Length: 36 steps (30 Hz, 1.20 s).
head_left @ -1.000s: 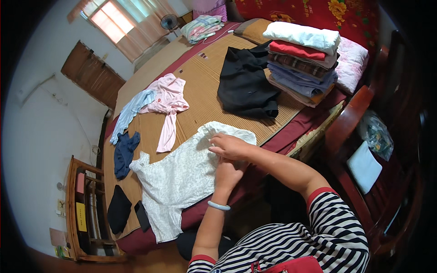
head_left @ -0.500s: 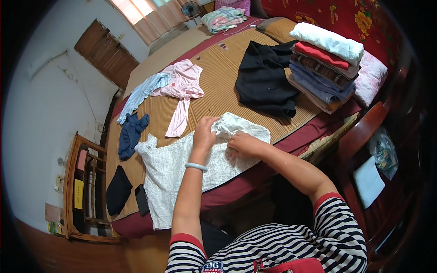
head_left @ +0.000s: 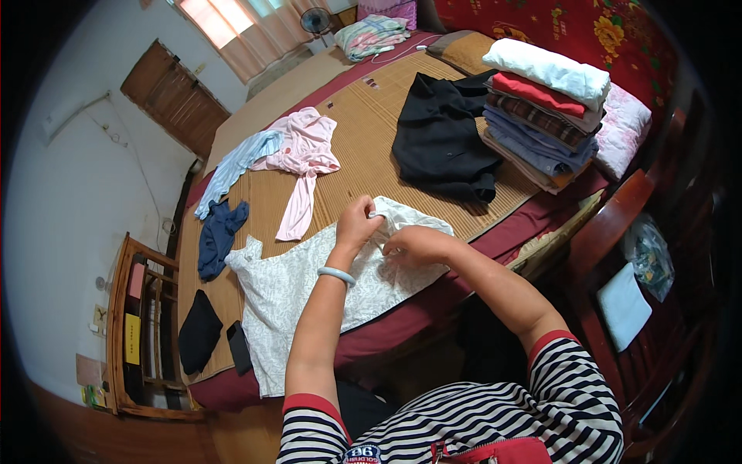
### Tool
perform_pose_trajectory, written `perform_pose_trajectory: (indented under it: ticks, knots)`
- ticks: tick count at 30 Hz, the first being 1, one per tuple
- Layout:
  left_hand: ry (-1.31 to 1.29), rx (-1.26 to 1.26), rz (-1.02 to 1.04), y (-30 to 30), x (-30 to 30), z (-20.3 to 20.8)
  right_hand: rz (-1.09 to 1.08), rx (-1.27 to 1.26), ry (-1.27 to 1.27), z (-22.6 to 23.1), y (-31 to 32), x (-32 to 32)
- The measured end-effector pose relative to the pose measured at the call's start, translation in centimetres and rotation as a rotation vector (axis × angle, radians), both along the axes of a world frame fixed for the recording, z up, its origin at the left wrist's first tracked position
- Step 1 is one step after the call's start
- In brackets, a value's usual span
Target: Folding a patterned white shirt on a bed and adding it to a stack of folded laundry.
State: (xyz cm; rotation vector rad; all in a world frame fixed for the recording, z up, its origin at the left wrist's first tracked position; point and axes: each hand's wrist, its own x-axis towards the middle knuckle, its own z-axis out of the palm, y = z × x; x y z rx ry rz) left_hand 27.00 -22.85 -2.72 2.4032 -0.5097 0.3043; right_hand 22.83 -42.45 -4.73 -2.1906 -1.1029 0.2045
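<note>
A white garment with a pale grey pattern (head_left: 290, 298) lies spread along the near edge of the bed, one corner hanging over the side. My left hand (head_left: 360, 223), with a pale bangle at the wrist, pinches the garment's upper part. Close beside it on the right, my right hand (head_left: 417, 246) has its fingers curled down onto the same cloth; its fingertips are partly hidden, and they look closed on a fold. Beyond my hands, a pink garment (head_left: 303, 143) and a black garment (head_left: 440, 139) rest on the bamboo mat (head_left: 359, 143).
A tall stack of folded clothes (head_left: 545, 116) stands at the right. On the left lie a light blue striped garment (head_left: 239, 166), a navy garment (head_left: 220, 236), a black folded cloth (head_left: 200, 332) and a dark phone (head_left: 239, 348). A wooden chair (head_left: 610, 216) stands at the right.
My left hand has shifted slightly, its fingers now pinched tighter at the garment's upper edge. The bunched cloth there looks flatter. The whole view has moved a little.
</note>
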Motion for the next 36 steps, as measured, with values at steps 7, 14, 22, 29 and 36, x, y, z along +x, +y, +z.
perform_pose_trajectory:
  ticks: [7,14,22,29,36]
  knots:
    - [-0.167,0.216,0.326,-2.1,0.6,1.1,-0.151,0.021,0.079,0.8,-2.6,0.6]
    - [0.52,-0.319,0.237,-2.6,2.6,2.2,-0.213,0.0,0.16,1.4,-5.2,1.5]
    - [0.639,-0.968,-0.089,-6.3,3.2,3.8,-0.553,-0.079,0.116,1.0,-7.6,2.5]
    - [0.516,-0.78,0.041,-2.9,1.5,2.8,-0.779,-0.046,0.071,-0.2,-8.2,3.6]
    - [0.132,-0.038,-0.016,-4.0,-9.7,-0.8,-0.877,0.219,0.046,-2.1,-5.8,5.6]
